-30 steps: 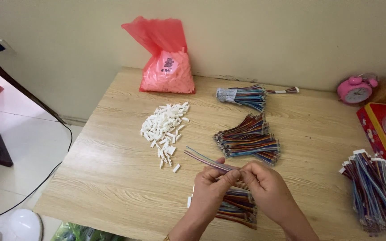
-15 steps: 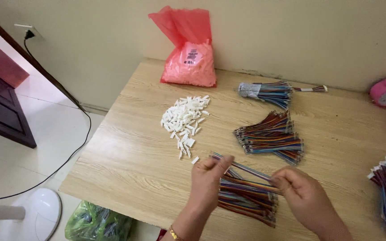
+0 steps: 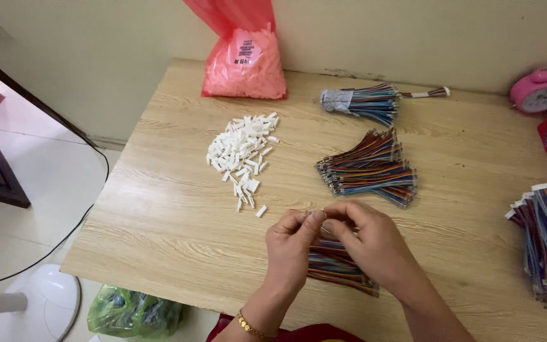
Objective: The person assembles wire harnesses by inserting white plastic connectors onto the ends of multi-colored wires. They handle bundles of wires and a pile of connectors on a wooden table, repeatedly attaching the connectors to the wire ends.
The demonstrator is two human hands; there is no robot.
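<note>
Both hands were brought together; left hand [image 3: 291, 244] and right hand [image 3: 368, 237] fingertips pinched a small wire piece [image 3: 321, 218], its axis hidden, above the wire bundle [image 3: 337, 266].

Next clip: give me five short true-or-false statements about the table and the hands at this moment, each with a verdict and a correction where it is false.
1. The left hand and right hand meet fingertip to fingertip above a bundle of coloured wires. True.
2. The pile of white connectors lies inside the red bag. False: it lies loose on the wooden table, in front of the bag.
3. A pink alarm clock stands at the table's far right. True.
4. The hands hold scissors. False: no scissors show.
5. A green bag lies on the floor. True.
</note>
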